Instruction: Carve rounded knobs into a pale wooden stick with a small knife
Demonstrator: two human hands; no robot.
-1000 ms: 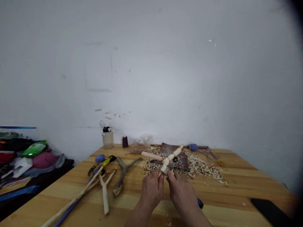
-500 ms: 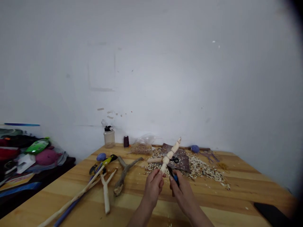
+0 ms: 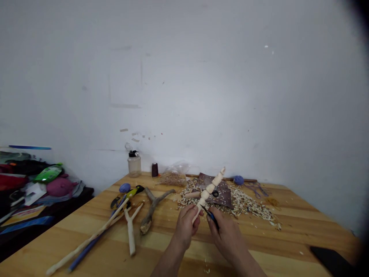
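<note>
My left hand (image 3: 186, 225) is closed round the lower end of a pale, peeled forked branch (image 3: 210, 188) with rounded notches carved along it. The branch slants up and to the right over the table, and a side arm sticks out to the left. In my right hand (image 3: 226, 232) is a carving knife (image 3: 211, 216) with a blue-and-black handle. Its dark blade points up and left and meets the branch just above my left hand. Behind the branch lie a brown sheet (image 3: 226, 196) and scattered wood shavings (image 3: 249, 206).
Left on the wooden table (image 3: 161, 254) lie a pale forked stick (image 3: 131, 234), a grey forked branch (image 3: 151, 211) and long sticks (image 3: 83, 244). A bottle (image 3: 134, 166), a dark thread spool (image 3: 155, 170) and purple yarn (image 3: 238, 180) stand near the wall. A black flat object (image 3: 330, 259) lies front right.
The knife blade has shifted up and left onto the branch. My left hand and the branch have turned slightly, and the whole view has moved a little.
</note>
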